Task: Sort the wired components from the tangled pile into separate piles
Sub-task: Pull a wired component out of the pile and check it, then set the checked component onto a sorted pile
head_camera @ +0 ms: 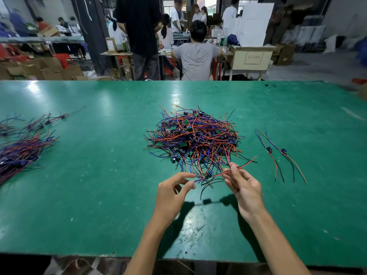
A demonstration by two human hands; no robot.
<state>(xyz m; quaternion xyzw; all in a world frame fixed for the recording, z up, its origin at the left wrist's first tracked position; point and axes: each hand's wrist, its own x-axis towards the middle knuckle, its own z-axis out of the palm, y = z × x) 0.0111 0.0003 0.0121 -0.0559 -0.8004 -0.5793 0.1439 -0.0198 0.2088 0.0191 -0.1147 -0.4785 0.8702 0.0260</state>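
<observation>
Blurred sorted bundle [18, 153], frame-cropped left.

My table [79, 175] — scuffed green. Tangled pile [191, 135] — red, blue, black wires, small green boards. Component I hold [207, 176]: blue body, red lead.

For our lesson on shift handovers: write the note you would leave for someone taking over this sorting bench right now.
Left hand: pinches the blue wire end of one wired component, lifted above the table.
Right hand: pinches the same component's red wire.
Tangled pile: centre of the green table, still large.
Done: two components laid out at right; a bundled pile and some looser ones at far left.
Left: place the held component, then keep pulling pieces from the tangle and sorting them.
</observation>
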